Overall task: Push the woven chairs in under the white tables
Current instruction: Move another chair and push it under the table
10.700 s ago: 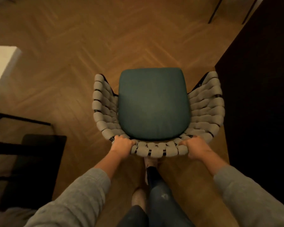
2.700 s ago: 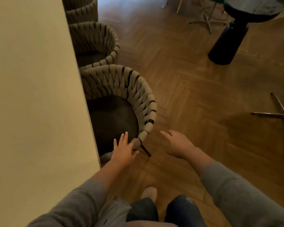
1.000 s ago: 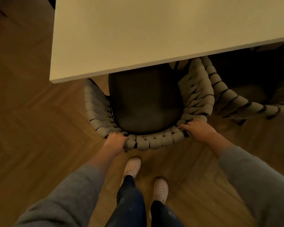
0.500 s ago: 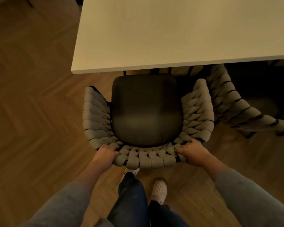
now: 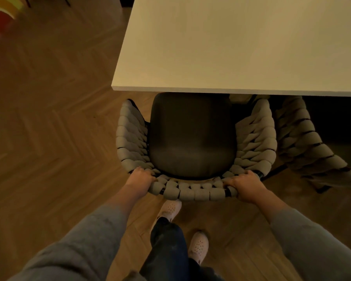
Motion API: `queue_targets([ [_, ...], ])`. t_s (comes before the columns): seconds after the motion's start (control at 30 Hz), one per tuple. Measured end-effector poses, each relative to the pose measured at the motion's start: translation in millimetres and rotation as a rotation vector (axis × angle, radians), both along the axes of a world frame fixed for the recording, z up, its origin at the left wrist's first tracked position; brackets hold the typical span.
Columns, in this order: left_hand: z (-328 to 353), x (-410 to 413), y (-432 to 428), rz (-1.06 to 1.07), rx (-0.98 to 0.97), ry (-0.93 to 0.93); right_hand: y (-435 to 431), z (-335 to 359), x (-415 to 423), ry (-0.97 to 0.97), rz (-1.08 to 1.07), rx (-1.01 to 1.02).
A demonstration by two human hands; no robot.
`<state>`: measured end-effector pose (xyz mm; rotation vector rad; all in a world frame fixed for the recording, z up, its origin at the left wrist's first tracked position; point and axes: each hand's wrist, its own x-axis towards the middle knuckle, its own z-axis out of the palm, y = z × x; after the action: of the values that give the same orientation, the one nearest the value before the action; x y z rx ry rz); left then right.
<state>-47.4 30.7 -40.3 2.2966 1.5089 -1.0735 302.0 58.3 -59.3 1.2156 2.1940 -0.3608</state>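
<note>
A woven chair (image 5: 255,136) with a dark seat cushion (image 5: 192,136) stands in front of me, facing the white table (image 5: 241,45). Only the front edge of its seat reaches the table's near edge; most of the seat shows. My left hand (image 5: 140,179) grips the left end of the woven backrest. My right hand (image 5: 244,185) grips the backrest's right end. Both sets of fingers curl over the top rim.
A second woven chair (image 5: 306,147) sits close on the right, partly under the same table. Herringbone wood floor (image 5: 49,128) stretches to the left. My feet in light shoes (image 5: 169,208) stand right behind the chair. Something red and yellow (image 5: 0,15) lies at the far left corner.
One second ago the seat was further under the table; now more of it shows in front of the table edge. Both hands keep their grip on the backrest.
</note>
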Motion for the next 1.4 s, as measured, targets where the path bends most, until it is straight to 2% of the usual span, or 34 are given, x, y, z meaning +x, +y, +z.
queue_targets([
  [0.3, -7, 12, 11, 0.056, 0.004, -0.037, 21, 0, 3, -0.090, -0.068, -0.090],
  [0.83, -4, -4, 53, -0.007, -0.056, 0.015, 41, 2, -14, -0.024, -0.098, -0.021],
  [1.2, -8, 0, 53, 0.002, -0.084, 0.045, 45, 14, -18, -0.065, -0.092, -0.075],
  [1.3, -7, 2, 52, 0.005, -0.139, 0.073, 42, 15, -18, -0.084, -0.094, -0.090],
  [1.4, -4, 11, 57, 0.017, -0.232, 0.061, 36, 11, -14, 0.001, -0.115, -0.060],
])
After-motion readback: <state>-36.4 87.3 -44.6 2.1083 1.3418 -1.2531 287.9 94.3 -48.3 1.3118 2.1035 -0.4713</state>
